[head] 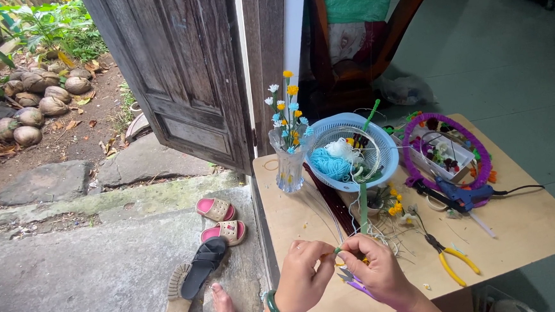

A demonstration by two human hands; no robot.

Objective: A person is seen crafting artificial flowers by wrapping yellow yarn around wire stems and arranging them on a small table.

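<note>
My left hand and my right hand meet at the near edge of a low wooden table. Both pinch the lower end of a green wrapped stem that stands upright between them. A dark green bangle circles my left wrist. Under my right hand lie small scissors with purple handles. Thin wires spread on the table just beyond my fingers.
A glass vase of small yellow, white and blue flowers, a blue basket with yarn, a purple-wrapped hoop over a tray, a blue glue gun and yellow-handled pliers sit on the table. Sandals and a wooden door are to the left.
</note>
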